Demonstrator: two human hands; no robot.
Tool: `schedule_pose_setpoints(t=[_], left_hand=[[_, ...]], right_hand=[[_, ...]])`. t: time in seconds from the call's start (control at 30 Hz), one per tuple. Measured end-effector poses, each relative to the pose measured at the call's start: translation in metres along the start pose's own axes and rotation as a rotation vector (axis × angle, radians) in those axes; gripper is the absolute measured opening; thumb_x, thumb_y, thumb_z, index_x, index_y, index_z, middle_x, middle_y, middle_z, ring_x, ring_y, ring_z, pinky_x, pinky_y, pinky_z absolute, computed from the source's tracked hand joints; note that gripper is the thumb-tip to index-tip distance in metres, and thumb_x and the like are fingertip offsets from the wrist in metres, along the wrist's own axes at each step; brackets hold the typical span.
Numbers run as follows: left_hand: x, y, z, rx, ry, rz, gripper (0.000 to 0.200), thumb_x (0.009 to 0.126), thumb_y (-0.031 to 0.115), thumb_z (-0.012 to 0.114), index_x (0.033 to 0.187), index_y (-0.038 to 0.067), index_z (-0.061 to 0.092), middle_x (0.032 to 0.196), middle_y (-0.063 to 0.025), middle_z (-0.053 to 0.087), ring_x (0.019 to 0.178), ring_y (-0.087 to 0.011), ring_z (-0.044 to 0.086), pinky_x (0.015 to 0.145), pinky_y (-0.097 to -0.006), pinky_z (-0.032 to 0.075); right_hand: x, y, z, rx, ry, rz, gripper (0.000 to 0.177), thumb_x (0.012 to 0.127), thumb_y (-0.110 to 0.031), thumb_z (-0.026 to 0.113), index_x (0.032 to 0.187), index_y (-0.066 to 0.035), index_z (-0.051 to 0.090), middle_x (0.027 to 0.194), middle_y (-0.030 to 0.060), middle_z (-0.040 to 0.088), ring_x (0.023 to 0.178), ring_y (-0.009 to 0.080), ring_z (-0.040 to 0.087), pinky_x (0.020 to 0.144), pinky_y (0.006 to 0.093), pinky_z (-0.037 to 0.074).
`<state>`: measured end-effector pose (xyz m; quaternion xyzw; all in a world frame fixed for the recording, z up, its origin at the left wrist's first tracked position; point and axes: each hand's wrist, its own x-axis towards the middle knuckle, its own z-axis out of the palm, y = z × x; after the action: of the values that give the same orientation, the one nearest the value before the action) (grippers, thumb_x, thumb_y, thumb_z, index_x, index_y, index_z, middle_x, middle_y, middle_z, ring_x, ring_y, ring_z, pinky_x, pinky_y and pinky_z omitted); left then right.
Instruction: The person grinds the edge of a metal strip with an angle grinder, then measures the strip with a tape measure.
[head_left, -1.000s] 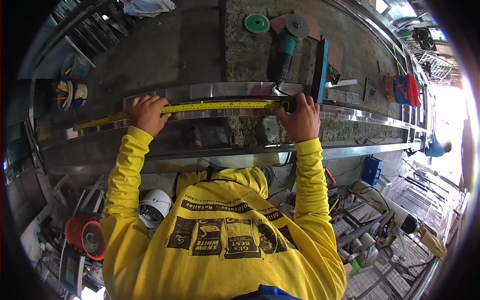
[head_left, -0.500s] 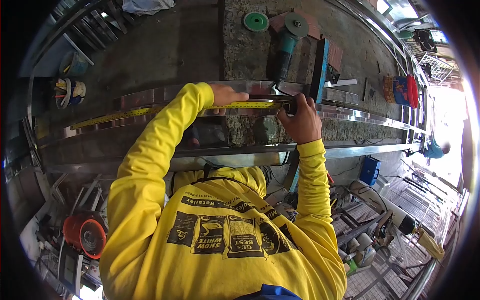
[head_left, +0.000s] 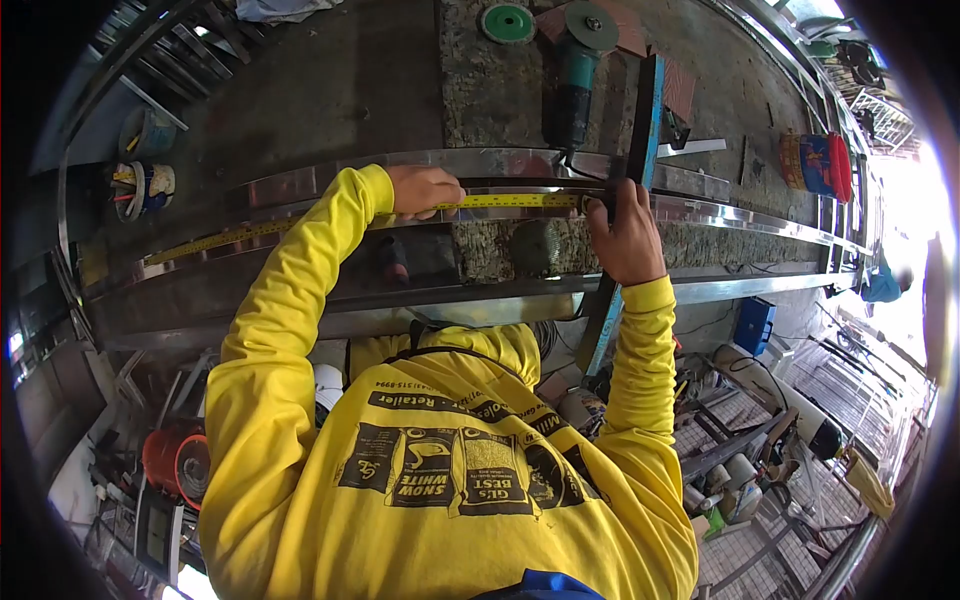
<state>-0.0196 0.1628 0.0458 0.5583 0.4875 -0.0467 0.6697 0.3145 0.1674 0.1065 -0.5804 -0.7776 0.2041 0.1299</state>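
A yellow tape measure blade (head_left: 510, 201) stretches along a long shiny metal bar (head_left: 690, 210) lying crosswise on the workbench. My right hand (head_left: 632, 238) is closed around the dark tape case, which is mostly hidden by the fingers. My left hand (head_left: 425, 190) has its fingers curled over the bar, pinching the blade near its middle. Left of that hand, the blade carries on along the bar toward the far left. A blue-sided metal bar (head_left: 647, 125) crosses beneath my right hand.
An angle grinder (head_left: 575, 85) lies beyond the bar, near a green disc (head_left: 508, 24). Buckets stand at the left (head_left: 160, 190) and right (head_left: 815, 163). A metal rail (head_left: 700, 290) runs along the near bench edge. Clutter and a red-orange fan (head_left: 180, 465) sit lower down.
My right hand has moved right with the tape case, up to the blue-sided bar. The left hand has shifted left, so more blade shows between the hands, and its fingers are more curled.
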Motion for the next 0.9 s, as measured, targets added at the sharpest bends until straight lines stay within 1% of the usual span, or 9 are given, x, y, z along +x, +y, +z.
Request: schedule_pose_setpoints(t=[0.07,0.17,0.27,0.37,0.4,0.5,0.53,0.73,0.9], left_hand=[[0.001,-0.002,0.002,0.043,0.028,0.015,0.044,0.103,0.045,0.047,0.11,0.006,0.067,0.068,-0.003,0.055,0.058,-0.0145,0.055,0.061,-0.0309,0.047],[0.013,-0.026,0.01,0.23,0.233,0.267,0.046,0.103,0.047,0.049,0.109,0.004,0.066,0.072,-0.0056,0.057,0.065,-0.0168,0.058,0.065,-0.0346,0.05],[0.001,-0.008,0.008,0.333,0.208,0.157,0.055,0.102,0.051,0.043,0.119,0.005,0.067,0.119,-0.0189,0.066,0.115,-0.0371,0.06,0.101,-0.0446,0.044],[0.008,-0.013,0.007,0.23,0.174,0.209,0.048,0.104,0.046,0.047,0.106,0.002,0.064,0.072,-0.0067,0.057,0.066,-0.018,0.057,0.064,-0.0369,0.048],[0.007,-0.01,0.006,0.234,0.161,0.205,0.047,0.104,0.047,0.046,0.103,0.003,0.064,0.069,-0.0054,0.055,0.061,-0.017,0.054,0.061,-0.036,0.046],[0.002,-0.004,0.003,0.198,0.106,0.162,0.047,0.104,0.047,0.046,0.101,0.003,0.063,0.066,-0.004,0.053,0.058,-0.0157,0.051,0.059,-0.0349,0.045],[0.003,-0.004,0.004,0.189,0.103,0.165,0.047,0.104,0.048,0.046,0.102,0.004,0.063,0.066,-0.0038,0.053,0.058,-0.0154,0.051,0.059,-0.0347,0.045],[0.002,-0.002,0.004,0.146,0.096,0.101,0.049,0.104,0.05,0.045,0.103,0.004,0.063,0.066,-0.003,0.052,0.058,-0.0146,0.051,0.058,-0.0341,0.045],[0.001,0.0,0.003,0.127,0.086,0.059,0.051,0.103,0.052,0.047,0.109,0.005,0.065,0.069,-0.0037,0.055,0.06,-0.0144,0.053,0.059,-0.0332,0.047]], right_hand=[[0.002,0.001,0.002,-0.002,0.005,0.0,0.038,0.089,-0.029,0.067,0.105,0.001,0.051,0.102,0.0286,0.057,0.092,0.0507,0.06,0.079,0.0556,0.051],[0.005,0.002,0.006,0.002,0.012,0.02,0.039,0.087,-0.03,0.069,0.104,0.001,0.052,0.101,0.028,0.058,0.091,0.05,0.061,0.079,0.0551,0.051],[0.01,0.003,0.008,-0.041,0.011,0.031,0.04,0.084,-0.032,0.073,0.1,0.0,0.055,0.097,0.0253,0.061,0.088,0.0476,0.062,0.078,0.0531,0.052],[0.011,0.002,0.007,-0.018,0.025,0.033,0.04,0.084,-0.033,0.073,0.098,0.0,0.056,0.097,0.0245,0.061,0.088,0.0464,0.063,0.077,0.0527,0.053],[0.009,-0.001,0.004,-0.023,-0.001,0.067,0.043,0.084,-0.035,0.074,0.103,0.0,0.056,0.1,0.0248,0.061,0.09,0.0458,0.064,0.079,0.0517,0.053],[0.0,0.002,0.002,0.022,0.085,0.038,0.052,0.084,-0.039,0.075,0.112,0.0,0.056,0.106,0.0255,0.06,0.092,0.0459,0.065,0.081,0.0505,0.055],[-0.003,0.002,0.0,0.04,0.063,0.057,0.069,0.083,-0.046,0.079,0.126,0.0,0.052,0.116,0.0249,0.058,0.1,0.0448,0.064,0.086,0.0486,0.054],[-0.024,0.011,0.004,0.145,0.203,-0.01,0.087,0.074,-0.038,0.089,0.142,-0.005,0.047,0.129,0.021,0.056,0.121,0.0372,0.056,0.101,0.0449,0.048],[-0.032,0.019,0.013,0.137,0.264,-0.069,0.078,0.071,-0.039,0.091,0.129,-0.001,0.055,0.119,0.019,0.059,0.105,0.0362,0.064,0.091,0.0432,0.054]])
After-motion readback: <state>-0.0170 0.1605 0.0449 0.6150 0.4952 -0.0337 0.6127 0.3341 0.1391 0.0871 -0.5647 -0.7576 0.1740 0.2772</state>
